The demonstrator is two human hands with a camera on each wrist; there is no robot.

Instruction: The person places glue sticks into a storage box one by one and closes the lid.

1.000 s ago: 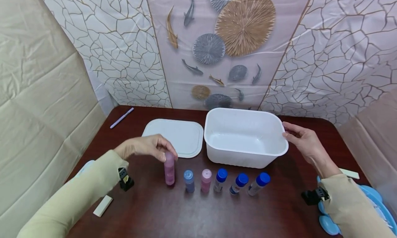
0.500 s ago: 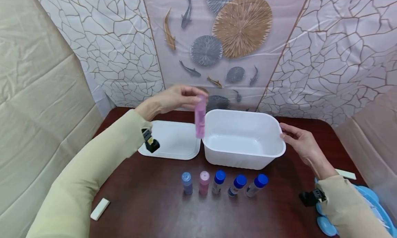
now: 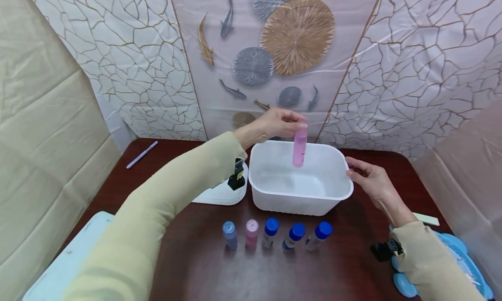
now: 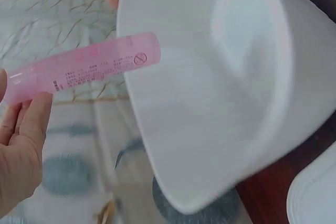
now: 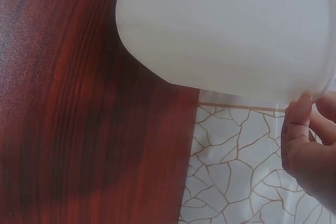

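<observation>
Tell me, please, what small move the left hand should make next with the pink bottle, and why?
Probably lower it and let go. The left hand pinches the pink bottle by its top, upright above the open white tub, while the right hand steadies the tub's rim, so it should land inside.

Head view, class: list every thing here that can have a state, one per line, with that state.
Pink bottle: upright, capped, pinched by its top in the left hand, hanging over the tub.
White tub: lid off, nothing inside, right hand on its rim.
Lid: flat on the table, beside the tub.
Five small bottles: capped, standing in a row.
</observation>
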